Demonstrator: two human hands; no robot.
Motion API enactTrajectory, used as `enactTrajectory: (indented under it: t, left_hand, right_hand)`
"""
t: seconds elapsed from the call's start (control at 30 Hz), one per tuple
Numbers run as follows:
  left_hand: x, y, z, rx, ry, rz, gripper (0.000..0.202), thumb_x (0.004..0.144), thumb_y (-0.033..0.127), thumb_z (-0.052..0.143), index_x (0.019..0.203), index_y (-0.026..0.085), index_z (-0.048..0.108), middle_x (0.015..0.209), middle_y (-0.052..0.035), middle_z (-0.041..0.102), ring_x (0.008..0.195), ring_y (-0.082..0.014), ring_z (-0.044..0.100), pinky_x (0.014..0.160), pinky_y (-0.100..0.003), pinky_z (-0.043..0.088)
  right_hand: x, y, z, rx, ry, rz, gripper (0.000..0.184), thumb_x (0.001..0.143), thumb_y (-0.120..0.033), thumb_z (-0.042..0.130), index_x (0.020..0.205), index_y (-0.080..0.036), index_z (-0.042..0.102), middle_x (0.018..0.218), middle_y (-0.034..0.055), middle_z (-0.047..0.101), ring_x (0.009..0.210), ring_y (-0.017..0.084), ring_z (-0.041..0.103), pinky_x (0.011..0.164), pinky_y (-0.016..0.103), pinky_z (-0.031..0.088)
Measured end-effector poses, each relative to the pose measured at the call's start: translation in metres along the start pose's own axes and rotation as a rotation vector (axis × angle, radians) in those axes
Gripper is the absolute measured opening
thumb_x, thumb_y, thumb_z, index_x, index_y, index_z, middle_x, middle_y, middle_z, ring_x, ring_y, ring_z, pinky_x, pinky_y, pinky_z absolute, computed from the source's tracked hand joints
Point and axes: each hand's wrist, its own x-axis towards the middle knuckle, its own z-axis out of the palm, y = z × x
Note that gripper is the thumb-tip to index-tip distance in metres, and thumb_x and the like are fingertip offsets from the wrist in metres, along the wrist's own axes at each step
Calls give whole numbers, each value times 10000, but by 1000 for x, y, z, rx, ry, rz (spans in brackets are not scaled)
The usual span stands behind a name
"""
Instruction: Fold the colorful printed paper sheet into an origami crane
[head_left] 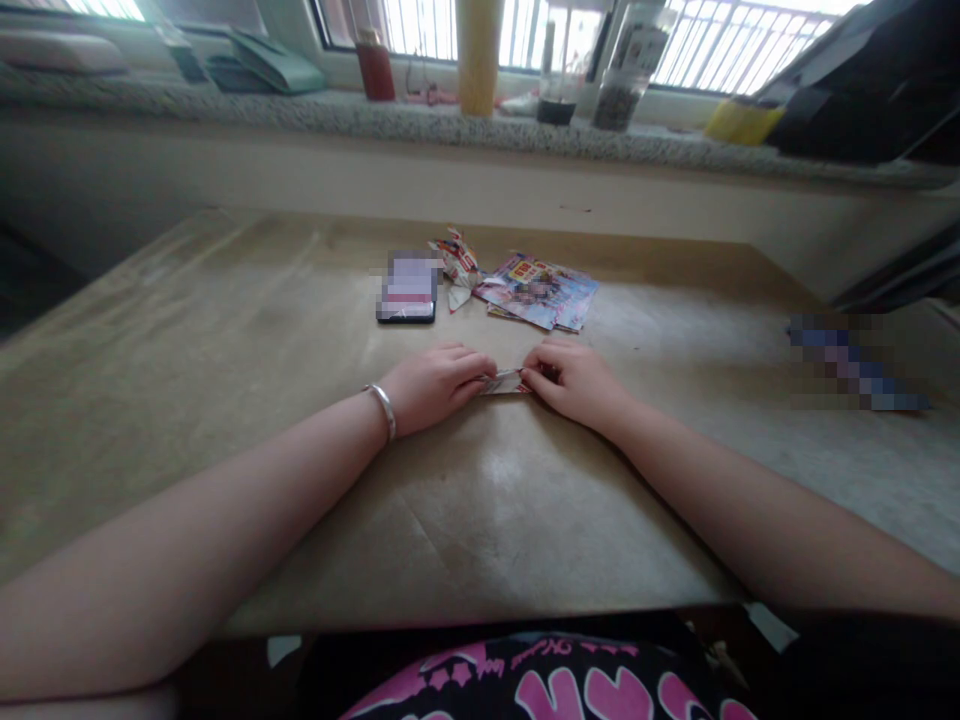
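A small strip of folded paper (504, 382), whitish with reddish print at one end, lies low over the middle of the table between my two hands. My left hand (437, 387), with a silver bangle at the wrist, has its fingers closed on the strip's left end. On the right end, the thumb and fingers of my right hand (571, 380) pinch the paper. Just beyond my hands are a folded paper shape (459, 262) with colourful print and a small stack of printed sheets (536, 290).
A phone (407, 290) with a blurred screen lies left of the folded shape. Far right on the table is a blurred bluish object (855, 362). Bottles, jars (622, 75) and a red container (375, 68) line the stone windowsill (300, 110) behind the table (225, 420).
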Motion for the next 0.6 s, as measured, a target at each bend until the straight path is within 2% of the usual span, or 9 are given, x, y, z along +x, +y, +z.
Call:
enactTrajectory:
  t: [0.1, 0.17, 0.23, 0.3, 0.4, 0.47, 0.6]
  left_hand:
    - [0, 0, -1, -119, 19, -80, 171, 871, 175, 454, 871, 157, 625, 835, -35, 642, 780, -138, 570, 715, -242, 451]
    - [0, 0, -1, -245, 13, -143, 175, 854, 183, 458, 820, 161, 629, 796, -15, 631, 720, -116, 554, 667, -221, 437]
    - [0, 1, -1, -389, 8, -232, 176, 844, 232, 481, 814, 159, 639, 736, 2, 617, 639, -97, 526, 600, -204, 415]
    - [0, 1, 0, -525, 10, -324, 188, 821, 278, 511, 833, 147, 646, 700, 4, 612, 605, -94, 514, 570, -202, 407]
    - [1, 2, 0, -659, -28, -396, 207, 776, 295, 544, 849, 133, 649, 748, -13, 642, 666, -112, 554, 616, -217, 436]
    - [2, 3, -1, -652, -56, -406, 218, 772, 303, 539, 853, 134, 652, 762, -14, 645, 680, -119, 556, 625, -226, 436]
    - [4, 2, -3, -463, -60, -349, 301, 847, 383, 468, 858, 152, 661, 757, -10, 629, 709, -134, 541, 652, -248, 421]
  right_hand:
    - [-2, 0, 1, 77, 44, 47, 61, 819, -227, 569, 793, -184, 603, 730, 21, 625, 690, 154, 561, 644, 275, 408]
    - [-3, -1, 1, 175, 110, 64, 88, 831, -246, 565, 893, -188, 590, 798, 26, 643, 707, 151, 587, 639, 271, 437]
    - [-5, -2, 0, 263, 166, -15, 123, 852, -258, 549, 954, -196, 578, 901, 43, 652, 781, 153, 611, 693, 281, 477]
    - [-4, -3, -1, 299, 174, -160, 109, 851, -263, 566, 939, -202, 585, 962, 56, 651, 878, 164, 614, 795, 310, 492]
    - [-3, -3, -1, 298, 143, -266, 64, 826, -251, 610, 867, -202, 615, 969, 67, 649, 923, 169, 609, 832, 323, 500]
    - [-2, -2, 0, 296, 137, -236, 42, 823, -230, 606, 839, -205, 636, 966, 66, 654, 901, 165, 616, 800, 315, 512]
    - [0, 1, 5, 284, 130, -162, 51, 808, -205, 610, 807, -200, 661, 909, 54, 685, 857, 165, 629, 797, 320, 503]
